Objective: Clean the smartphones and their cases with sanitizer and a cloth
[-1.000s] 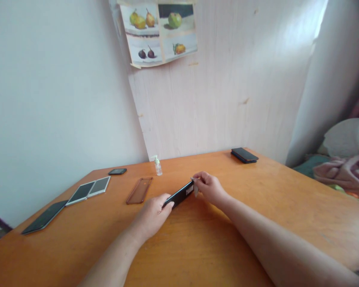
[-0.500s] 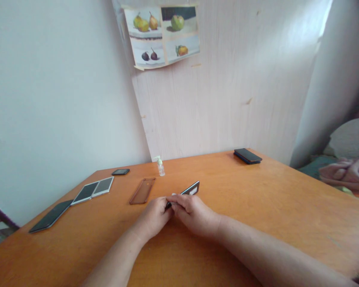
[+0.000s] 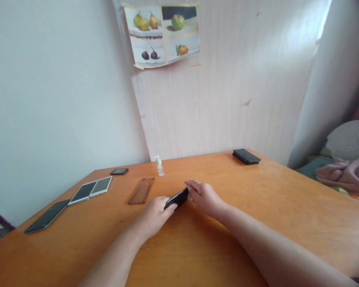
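Observation:
A dark smartphone (image 3: 177, 198) is held tilted above the middle of the table, its glossy black face toward me. My left hand (image 3: 155, 213) is closed around its near left end, thumb along the lower edge. At the far right end, my right hand (image 3: 204, 197) is closed with its fingers against the phone's edge. A small white piece shows at those fingertips, mostly hidden, and its kind is unclear. Left of the hands lies an empty, see-through brown phone case (image 3: 141, 191). Behind it stands a small clear pump bottle (image 3: 160, 166).
Along the table's left side lie a large dark phone (image 3: 47, 217), two white-framed devices (image 3: 83, 192) side by side, and a small dark phone (image 3: 119, 171). A dark wallet-style phone case (image 3: 246, 156) rests at the back right. A wall stands behind the table (image 3: 287, 207).
My right hand has slid from the phone's near end to its far right end. The phone has turned so its black face shows. My left hand keeps its grip.

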Demonstrator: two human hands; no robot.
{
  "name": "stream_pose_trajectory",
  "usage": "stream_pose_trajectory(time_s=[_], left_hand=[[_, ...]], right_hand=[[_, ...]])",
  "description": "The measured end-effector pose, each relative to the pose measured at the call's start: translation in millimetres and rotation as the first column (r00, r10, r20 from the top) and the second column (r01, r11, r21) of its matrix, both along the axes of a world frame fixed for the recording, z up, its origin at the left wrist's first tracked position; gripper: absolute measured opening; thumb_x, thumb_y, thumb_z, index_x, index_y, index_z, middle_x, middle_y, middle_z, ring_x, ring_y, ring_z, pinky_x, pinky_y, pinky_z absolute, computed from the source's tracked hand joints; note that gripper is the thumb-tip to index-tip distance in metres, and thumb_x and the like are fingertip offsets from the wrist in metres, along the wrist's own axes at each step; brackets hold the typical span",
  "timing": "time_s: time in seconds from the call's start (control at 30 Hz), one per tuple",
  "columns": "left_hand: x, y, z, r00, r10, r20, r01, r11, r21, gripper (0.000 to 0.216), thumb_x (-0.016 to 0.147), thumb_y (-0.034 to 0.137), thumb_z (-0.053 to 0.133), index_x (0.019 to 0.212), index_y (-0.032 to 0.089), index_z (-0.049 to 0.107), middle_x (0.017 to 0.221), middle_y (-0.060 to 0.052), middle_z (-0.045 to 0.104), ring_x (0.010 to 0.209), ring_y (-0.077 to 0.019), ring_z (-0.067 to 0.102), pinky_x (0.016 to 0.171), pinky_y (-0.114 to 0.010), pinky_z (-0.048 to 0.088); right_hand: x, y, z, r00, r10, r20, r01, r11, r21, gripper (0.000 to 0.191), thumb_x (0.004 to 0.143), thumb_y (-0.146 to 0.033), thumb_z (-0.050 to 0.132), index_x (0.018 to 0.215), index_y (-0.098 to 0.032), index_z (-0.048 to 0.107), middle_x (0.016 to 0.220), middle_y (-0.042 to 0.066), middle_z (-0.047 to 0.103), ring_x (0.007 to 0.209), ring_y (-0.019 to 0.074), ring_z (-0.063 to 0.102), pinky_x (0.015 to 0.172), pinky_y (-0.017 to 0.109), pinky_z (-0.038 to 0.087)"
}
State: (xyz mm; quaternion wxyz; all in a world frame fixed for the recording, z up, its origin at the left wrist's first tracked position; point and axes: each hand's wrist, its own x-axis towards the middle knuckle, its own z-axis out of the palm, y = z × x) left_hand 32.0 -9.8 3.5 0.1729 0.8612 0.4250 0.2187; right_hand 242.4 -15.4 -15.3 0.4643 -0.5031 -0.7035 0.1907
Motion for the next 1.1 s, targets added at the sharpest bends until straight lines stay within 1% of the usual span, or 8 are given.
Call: stream_pose_trajectory(time_s=[0.17, 0.3, 0.47, 0.6, 0.8, 0.87, 1.0, 1.1], left_hand=[[-1, 0, -1.0, 0.997, -0.064, 0.048, 0.064, 0.998, -0.005, 0.019, 0.089, 0.026, 0.045, 0.080, 0.019, 0.061, 0.085, -0.004, 0.068, 0.080, -0.0191, 0.062, 0.071, -0.026, 0.041], [0, -2, 2.1, 1.000, -0.015, 0.010, 0.015, 1.000, -0.013, 0.026, 0.091, 0.035, 0.046, 0.074, 0.019, 0.058, 0.078, -0.003, 0.066, 0.074, -0.0186, 0.060, 0.065, -0.026, 0.039], [2, -2, 3.2, 1.000, 0.002, -0.011, -0.002, 1.000, -0.015, 0.030, 0.090, 0.039, 0.047, 0.072, 0.018, 0.056, 0.075, -0.002, 0.063, 0.070, -0.0178, 0.058, 0.063, -0.026, 0.037], [2, -2, 2.6, 1.000, 0.013, -0.008, -0.014, 1.000, -0.024, 0.029, 0.090, 0.039, 0.046, 0.073, 0.018, 0.057, 0.075, -0.003, 0.064, 0.071, -0.0179, 0.058, 0.064, -0.026, 0.038], [1, -1, 3.9, 0.997, -0.074, 0.021, 0.075, 0.995, -0.065, 0.027, 0.091, 0.033, 0.045, 0.078, 0.019, 0.063, 0.078, -0.004, 0.067, 0.075, -0.0184, 0.060, 0.067, -0.026, 0.040], [0, -1, 3.8, 0.997, -0.071, 0.025, 0.073, 0.995, -0.065, 0.026, 0.091, 0.033, 0.046, 0.077, 0.019, 0.063, 0.078, -0.003, 0.067, 0.074, -0.0183, 0.061, 0.067, -0.026, 0.040], [1, -3, 4.4, 1.000, -0.004, 0.005, 0.005, 0.999, -0.041, 0.029, 0.090, 0.039, 0.046, 0.073, 0.019, 0.058, 0.074, -0.002, 0.065, 0.070, -0.0177, 0.059, 0.062, -0.026, 0.038], [2, -4, 5.3, 1.000, 0.004, -0.003, -0.004, 1.000, -0.028, 0.030, 0.090, 0.040, 0.047, 0.072, 0.018, 0.057, 0.075, -0.002, 0.065, 0.070, -0.0176, 0.059, 0.061, -0.025, 0.038]], right_hand=[[-31, -21, 5.3, 0.943, 0.326, 0.070, -0.330, 0.943, 0.055, 0.032, 0.095, -0.026, 0.042, 0.113, -0.024, 0.068, 0.098, 0.005, 0.073, 0.094, 0.0200, 0.066, 0.083, 0.029, 0.050], [-13, -6, -0.2, 0.993, 0.116, -0.021, -0.116, 0.993, -0.004, 0.035, 0.094, -0.031, 0.044, 0.119, -0.021, 0.066, 0.101, 0.008, 0.073, 0.092, 0.0221, 0.067, 0.083, 0.032, 0.051], [22, 17, -7.0, 0.975, -0.169, -0.145, 0.153, 0.981, -0.118, 0.032, 0.091, -0.033, 0.048, 0.113, -0.019, 0.068, 0.072, 0.004, 0.069, 0.070, 0.0199, 0.065, 0.069, 0.030, 0.051], [13, 9, -5.2, 0.978, -0.118, -0.171, 0.100, 0.988, -0.115, 0.036, 0.093, -0.035, 0.043, 0.118, -0.018, 0.064, 0.071, 0.003, 0.069, 0.063, 0.0170, 0.062, 0.066, 0.029, 0.050], [-18, -15, 2.2, 0.968, 0.252, -0.002, -0.252, 0.968, -0.011, 0.033, 0.096, -0.032, 0.041, 0.115, -0.021, 0.066, 0.083, 0.003, 0.070, 0.076, 0.0152, 0.064, 0.072, 0.026, 0.048], [-16, -13, -0.3, 0.979, 0.204, -0.025, -0.204, 0.979, -0.023, 0.033, 0.095, -0.033, 0.043, 0.119, -0.021, 0.062, 0.082, 0.003, 0.069, 0.073, 0.0150, 0.064, 0.069, 0.025, 0.048], [3, 5, -11.0, 0.983, -0.074, -0.166, 0.054, 0.991, -0.124, 0.036, 0.091, -0.037, 0.050, 0.121, -0.019, 0.056, 0.074, 0.001, 0.067, 0.061, 0.0148, 0.061, 0.057, 0.025, 0.046], [11, 12, -14.0, 0.975, -0.119, -0.190, 0.090, 0.984, -0.155, 0.032, 0.091, -0.038, 0.049, 0.114, -0.020, 0.060, 0.070, 0.001, 0.066, 0.056, 0.0149, 0.061, 0.054, 0.025, 0.046]])
